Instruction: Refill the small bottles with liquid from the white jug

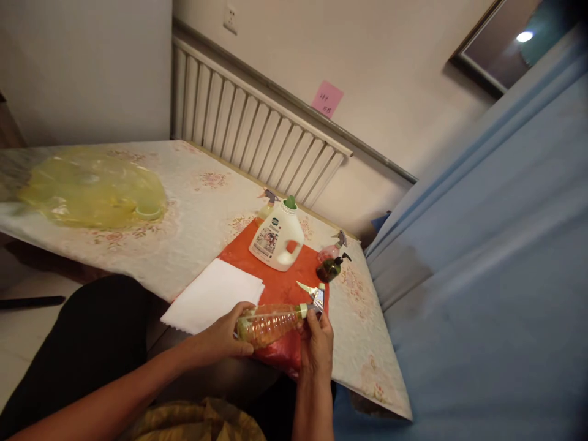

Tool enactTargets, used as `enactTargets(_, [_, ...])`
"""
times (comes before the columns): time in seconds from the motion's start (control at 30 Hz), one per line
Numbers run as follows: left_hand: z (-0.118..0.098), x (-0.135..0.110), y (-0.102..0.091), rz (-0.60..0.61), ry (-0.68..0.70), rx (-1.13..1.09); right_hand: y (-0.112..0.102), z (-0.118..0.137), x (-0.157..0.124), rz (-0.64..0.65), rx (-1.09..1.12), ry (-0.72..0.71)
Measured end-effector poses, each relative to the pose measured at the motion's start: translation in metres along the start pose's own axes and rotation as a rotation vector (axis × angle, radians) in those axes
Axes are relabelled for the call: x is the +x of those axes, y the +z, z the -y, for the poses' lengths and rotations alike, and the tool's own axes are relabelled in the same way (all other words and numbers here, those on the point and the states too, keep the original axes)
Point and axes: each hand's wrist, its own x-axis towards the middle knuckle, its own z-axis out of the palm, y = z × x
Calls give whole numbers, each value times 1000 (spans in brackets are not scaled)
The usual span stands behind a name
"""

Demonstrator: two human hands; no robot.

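Gripping the spray bottle (273, 324) at its base end, the left hand (231, 334) clamps it while the right hand (319, 340) clasps its neck, apparently sharing the weight and steadying it, tilted, over the red sheet (237, 252). Count on the surface (190, 233): one white jug (278, 236), one white cloth (214, 294), one pump bottle (327, 269), one yellow bag (92, 190), two further sprayers (327, 253).

Spray bottle (272, 324): collar (302, 311) pale green; sheet (287, 286) red; jug (274, 236) cream; tablecloth (186, 211) floral.

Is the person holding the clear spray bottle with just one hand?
No: the left hand grips the spray bottle near its base, while the right hand holds it by the spray head.
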Motion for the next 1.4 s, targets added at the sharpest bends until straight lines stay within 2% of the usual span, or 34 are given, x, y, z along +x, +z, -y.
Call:
enactTargets(0.77, [5, -3, 2, 85, 28, -27, -7, -3, -2, -10, -21, 5])
enactTargets(0.97, [10, -1, 3, 74, 27, 23, -8, -3, -3, -4, -24, 12])
enactTargets(1.17, [6, -2, 4, 73, 16, 37, -11, -6, -3, -1, -33, 8])
enactTargets(1.4, [8, 0, 3, 121, 19, 61, -16, -13, 1, 9, -8, 27])
